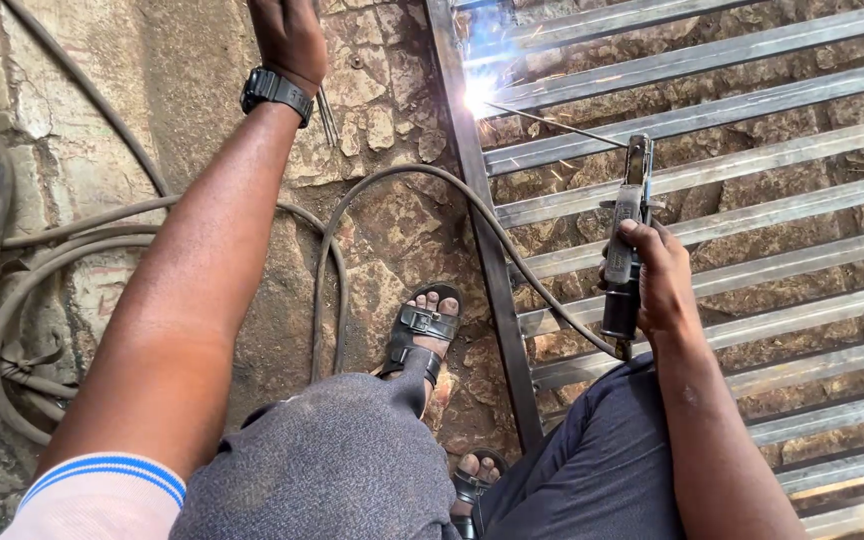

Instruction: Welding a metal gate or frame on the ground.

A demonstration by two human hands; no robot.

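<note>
My right hand (657, 280) grips a welding electrode holder (627, 235) whose thin rod (552, 123) reaches up-left to a bright white arc (479, 93) on a steel grille frame (497, 270). Sparks scatter around the arc. My left hand (289, 35) is raised at the top edge, a black watch (275, 90) on the wrist, and it holds a few spare thin rods (327, 115) that hang below it. The fingers are partly cut off by the frame edge.
The grille's parallel flat bars (732, 170) lie over a cracked stone floor (382, 230). Grey welding cables (42, 260) coil at the left, and one cable (402, 180) loops to the holder. My sandalled foot (422, 335) stands beside the frame.
</note>
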